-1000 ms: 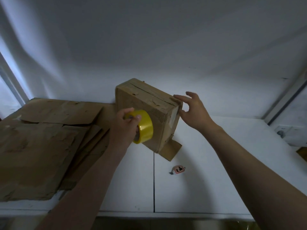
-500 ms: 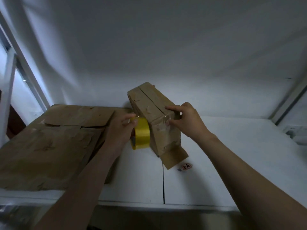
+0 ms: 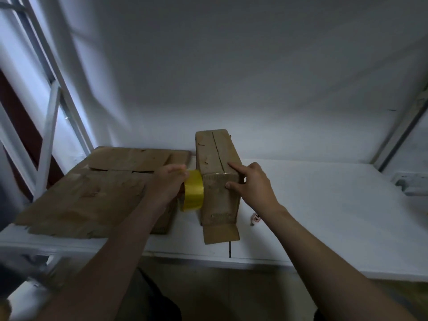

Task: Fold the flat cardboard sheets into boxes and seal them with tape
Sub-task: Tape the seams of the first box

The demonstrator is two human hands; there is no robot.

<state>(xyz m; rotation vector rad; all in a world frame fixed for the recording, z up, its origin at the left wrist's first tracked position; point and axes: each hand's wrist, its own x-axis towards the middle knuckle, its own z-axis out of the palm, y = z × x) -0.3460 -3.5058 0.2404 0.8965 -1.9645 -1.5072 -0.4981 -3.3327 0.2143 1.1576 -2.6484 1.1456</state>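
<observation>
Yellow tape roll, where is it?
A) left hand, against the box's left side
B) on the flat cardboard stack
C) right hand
A: the left hand grips the yellow tape roll against the left side of the box; the right hand holds the box's near top corner.

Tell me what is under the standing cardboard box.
The box stands on the white table; one loose flap juts out from its base toward the camera. Whatever else lies beneath is covered by the box.
</observation>
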